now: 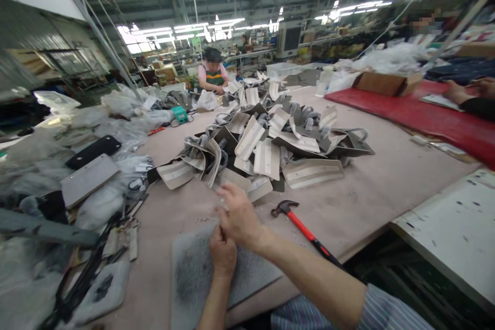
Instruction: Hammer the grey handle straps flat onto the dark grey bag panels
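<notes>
Grey and scuffed, the slab (193,278) lies flat on the near part of the pinkish table (386,180), beneath our left hand (223,253); its left edge points straight away from us, but our forearms cover so much of it that we cannot tell which way its long axis runs. Our left hand is curled, and our right hand (240,216) overlaps it in view, its fingers bunched narrowly and pointing forward and left; we cannot tell what, if anything, either grip encloses. Just beyond lies a heap of grey panels (266,157), tilted at many angles, with pale strips running along their length. Right of our right wrist a hammer (307,229) rests on the table, head away from us, its red and black handle slanting back toward us and rightward. Clear plastic bags (127,131) crowd the left side, near a teal box (180,114). Across the heap we see a co-worker (212,76) in pink sleeves; at far right, another person's hand (458,93) is near a red sheet (417,113).
</notes>
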A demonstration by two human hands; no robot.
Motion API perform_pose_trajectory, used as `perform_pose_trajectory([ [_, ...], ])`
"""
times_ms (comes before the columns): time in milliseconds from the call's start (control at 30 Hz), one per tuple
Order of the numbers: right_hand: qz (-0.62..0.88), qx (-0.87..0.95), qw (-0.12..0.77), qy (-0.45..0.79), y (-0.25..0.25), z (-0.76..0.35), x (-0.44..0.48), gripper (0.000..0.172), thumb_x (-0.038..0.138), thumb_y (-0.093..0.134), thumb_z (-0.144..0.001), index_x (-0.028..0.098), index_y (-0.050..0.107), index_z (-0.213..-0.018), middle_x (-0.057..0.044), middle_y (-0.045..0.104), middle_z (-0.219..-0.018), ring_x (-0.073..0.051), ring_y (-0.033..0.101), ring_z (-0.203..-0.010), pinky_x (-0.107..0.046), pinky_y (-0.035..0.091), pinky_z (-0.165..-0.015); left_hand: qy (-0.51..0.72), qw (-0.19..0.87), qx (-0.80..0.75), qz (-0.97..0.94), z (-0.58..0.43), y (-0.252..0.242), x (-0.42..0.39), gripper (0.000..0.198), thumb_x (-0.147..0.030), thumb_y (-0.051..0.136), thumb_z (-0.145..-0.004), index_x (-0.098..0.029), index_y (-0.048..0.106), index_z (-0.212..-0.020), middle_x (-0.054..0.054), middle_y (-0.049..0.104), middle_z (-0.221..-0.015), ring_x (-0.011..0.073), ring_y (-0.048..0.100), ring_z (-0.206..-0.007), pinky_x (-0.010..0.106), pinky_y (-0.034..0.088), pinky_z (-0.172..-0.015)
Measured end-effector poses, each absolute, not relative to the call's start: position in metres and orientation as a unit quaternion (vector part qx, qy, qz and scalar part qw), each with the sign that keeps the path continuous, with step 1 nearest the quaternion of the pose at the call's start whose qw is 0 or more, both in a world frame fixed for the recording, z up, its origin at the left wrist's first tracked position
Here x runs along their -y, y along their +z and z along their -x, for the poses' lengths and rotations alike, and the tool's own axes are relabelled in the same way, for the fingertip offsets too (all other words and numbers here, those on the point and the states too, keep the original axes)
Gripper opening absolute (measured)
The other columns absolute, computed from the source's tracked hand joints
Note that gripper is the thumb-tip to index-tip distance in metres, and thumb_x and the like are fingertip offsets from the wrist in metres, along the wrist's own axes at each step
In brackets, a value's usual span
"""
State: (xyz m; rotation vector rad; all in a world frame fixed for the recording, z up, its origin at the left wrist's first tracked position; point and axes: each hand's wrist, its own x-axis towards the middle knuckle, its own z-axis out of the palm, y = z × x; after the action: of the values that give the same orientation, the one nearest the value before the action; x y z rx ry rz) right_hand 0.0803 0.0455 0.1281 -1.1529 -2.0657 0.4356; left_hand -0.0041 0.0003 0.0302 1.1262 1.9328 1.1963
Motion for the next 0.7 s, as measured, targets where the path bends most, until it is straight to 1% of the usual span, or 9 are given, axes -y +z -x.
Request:
perform_pose_trajectory([
  [67,0.571,0.730,0.327,0.187,0.122,-0.102,-0.089,0.045,0.020,0.064,-0.082,0.013,0.057,-0.126,-0.021,0.050,-0.141,-0.031,0.046,-0.131,-0.049,0.038,-0.107,0.508,0.293,-0.691,-0.423,0.005,0.024,0.000,0.022,-0.014,0.046,-0.087,-0.013,0.068,-0.085,0.002,0.069,-0.061,0.0202,0.068,-0.065,0.038,0.056,-0.077],
  [100,0.611,0.703,0.298,0.211,0.118,-0.111,-0.108,0.045,0.020,0.067,-0.080,0.012,0.057,-0.123,-0.022,0.054,-0.136,-0.031,0.050,-0.126,-0.048,0.041,-0.104,0.537,0.291,-0.669,-0.424,0.006,0.020,0.000,0.012,-0.020,0.059,-0.084,-0.015,0.069,-0.089,0.004,0.073,-0.072,0.0210,0.071,-0.074,0.030,0.057,-0.074],
  [133,0.628,0.690,0.277,0.231,0.113,-0.117,-0.124,0.041,0.020,0.069,-0.078,0.010,0.060,-0.117,-0.022,0.061,-0.126,-0.031,0.057,-0.116,-0.044,0.046,-0.096,0.558,0.290,-0.651,-0.426,0.007,0.016,0.001,0.013,-0.025,0.066,-0.082,-0.016,0.068,-0.090,0.006,0.075,-0.079,0.0215,0.072,-0.077,0.028,0.056,-0.072],
  [200,0.628,0.686,0.247,0.270,0.104,-0.123,-0.142,0.025,0.020,0.070,-0.076,0.010,0.065,-0.099,-0.014,0.070,-0.095,-0.025,0.065,-0.090,-0.034,0.050,-0.079,0.573,0.293,-0.635,-0.428,0.008,0.010,0.001,0.020,-0.035,0.068,-0.082,-0.017,0.068,-0.090,0.007,0.075,-0.080,0.0212,0.072,-0.075,0.028,0.056,-0.071],
  [267,0.611,0.696,0.240,0.292,0.098,-0.121,-0.146,0.007,0.018,0.066,-0.077,0.012,0.066,-0.081,-0.005,0.067,-0.071,-0.018,0.062,-0.070,-0.026,0.046,-0.065,0.571,0.301,-0.634,-0.426,0.009,0.006,0.001,0.023,-0.038,0.067,-0.083,-0.017,0.067,-0.091,0.007,0.075,-0.080,0.0210,0.072,-0.076,0.028,0.056,-0.072],
  [300,0.605,0.699,0.243,0.293,0.098,-0.119,-0.145,0.006,0.017,0.062,-0.079,0.013,0.065,-0.077,-0.003,0.065,-0.066,-0.016,0.060,-0.066,-0.024,0.043,-0.062,0.570,0.305,-0.634,-0.424,0.009,0.005,0.001,0.023,-0.039,0.067,-0.082,-0.017,0.067,-0.091,0.007,0.075,-0.081,0.0208,0.072,-0.077,0.028,0.056,-0.073],
  [400,0.600,0.705,0.267,0.267,0.112,-0.120,-0.132,0.016,0.020,0.051,-0.086,0.016,0.063,-0.076,-0.004,0.064,-0.072,-0.016,0.058,-0.071,-0.025,0.040,-0.065,0.569,0.313,-0.636,-0.417,0.010,0.002,0.000,0.022,-0.038,0.067,-0.083,-0.017,0.066,-0.090,0.005,0.075,-0.083,0.0199,0.071,-0.079,0.029,0.055,-0.075],
  [533,0.530,0.774,0.313,0.151,0.143,-0.147,-0.088,0.022,0.024,0.046,-0.093,0.018,0.064,-0.082,-0.010,0.066,-0.098,-0.022,0.059,-0.094,-0.034,0.042,-0.086,0.594,0.332,-0.623,-0.385,0.009,0.001,0.000,0.025,-0.039,0.069,-0.080,-0.016,0.066,-0.090,0.005,0.075,-0.083,0.0193,0.071,-0.079,0.029,0.056,-0.076],
  [700,0.352,0.886,0.302,0.005,0.130,-0.188,0.015,0.030,0.007,0.041,-0.089,0.020,0.065,-0.102,-0.010,0.065,-0.125,-0.026,0.051,-0.127,-0.051,0.031,-0.112,0.647,0.274,-0.645,-0.298,0.014,0.014,0.015,0.029,-0.041,0.069,-0.080,-0.016,0.066,-0.093,0.006,0.076,-0.085,0.0198,0.072,-0.079,0.030,0.056,-0.078],
])
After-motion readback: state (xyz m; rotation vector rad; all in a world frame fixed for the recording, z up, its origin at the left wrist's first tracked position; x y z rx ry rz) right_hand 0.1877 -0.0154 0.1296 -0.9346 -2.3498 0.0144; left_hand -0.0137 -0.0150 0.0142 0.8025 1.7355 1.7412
